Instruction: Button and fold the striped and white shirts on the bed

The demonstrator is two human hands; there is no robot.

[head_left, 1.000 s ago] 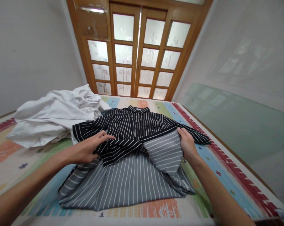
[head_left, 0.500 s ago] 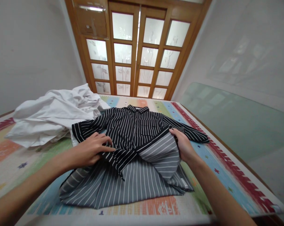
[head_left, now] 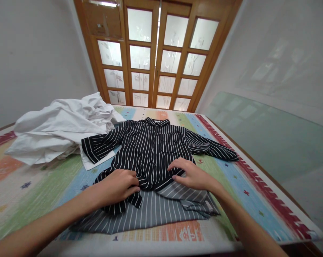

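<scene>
A black shirt (head_left: 150, 150) with white stripes lies front up, its collar towards the far side and both sleeves spread out. Its lower back panel (head_left: 150, 212) shows a grey striped inner side nearest me. My left hand (head_left: 121, 184) is closed on the bunched left part of the front hem, fingers curled into the cloth. Over the right part of the hem is my right hand (head_left: 192, 174), thumb and fingers apart, holding nothing; whether its fingertips touch the shirt is hard to tell.
A heap of white cloth (head_left: 60, 125) lies on the left, partly by the shirt's sleeve. The colourful striped tablecloth (head_left: 247, 200) covers the table. A pale green glass panel (head_left: 257, 135) leans by the right wall. Wooden glazed doors (head_left: 153, 71) stand behind.
My right hand has let go of the lifted front flap, which now lies lower, and moved left and inward. My left hand has moved right and down, drawing the left hem into a bunch.
</scene>
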